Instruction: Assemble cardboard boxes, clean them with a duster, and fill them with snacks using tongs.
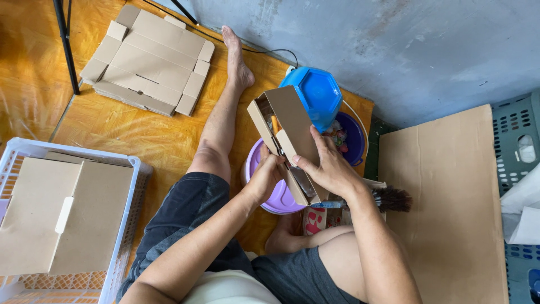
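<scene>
I hold a small brown cardboard box [289, 129] above my lap, its lid flap partly open with items visible inside. My left hand [263, 179] grips its lower left side, thumb at the opening. My right hand [328, 166] grips the right side, fingers lying over the lid. Under the box sits a purple bowl [264, 194], and behind it a blue plastic bowl [318, 97] rests on a dark purple tub [353, 138] holding small colourful things.
A stack of flat unfolded cartons [149, 59] lies on the orange floor mat. A white basket [132, 186] at left holds closed cardboard boxes. A large cardboard sheet [450, 202] covers green crates [514, 135] at right. A dark brush [391, 199] lies by my knee.
</scene>
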